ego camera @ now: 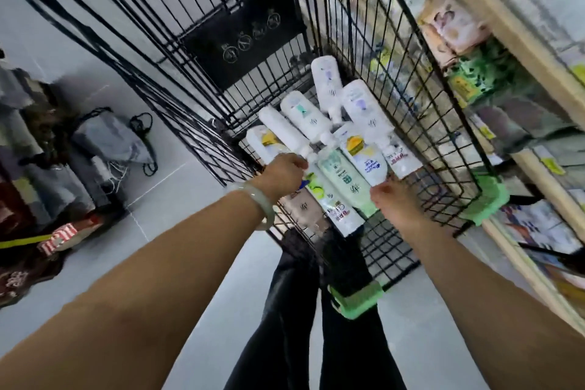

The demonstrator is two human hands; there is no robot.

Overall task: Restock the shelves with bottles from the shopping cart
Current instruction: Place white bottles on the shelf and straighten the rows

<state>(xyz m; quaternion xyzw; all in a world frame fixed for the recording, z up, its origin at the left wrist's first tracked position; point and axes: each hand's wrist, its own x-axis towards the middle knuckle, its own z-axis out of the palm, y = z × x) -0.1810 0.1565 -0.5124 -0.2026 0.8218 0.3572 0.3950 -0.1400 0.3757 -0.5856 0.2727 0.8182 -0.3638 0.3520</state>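
Note:
Several white and pale green bottles lie in a heap in the black wire shopping cart (pixel 411 79). My left hand (pixel 285 174), with a pale bangle on the wrist, reaches into the cart and curls its fingers round a white bottle with a lime label (pixel 316 188). My right hand (pixel 394 199) is at the near end of a pale green bottle (pixel 340 174), its fingers curled round it and mostly hidden behind the back of the hand. A bottle with a yellow label (pixel 364 158) lies just beside it. Wooden shelves (pixel 519 38) with packaged goods stand to the right.
The cart has green corner bumpers (pixel 361 298) and stands close against the shelves. Grey tiled floor (pixel 177 187) lies to the left, with a drawstring bag (pixel 110 139) and boxes along the left wall. My dark trouser legs (pixel 294 310) are below the cart.

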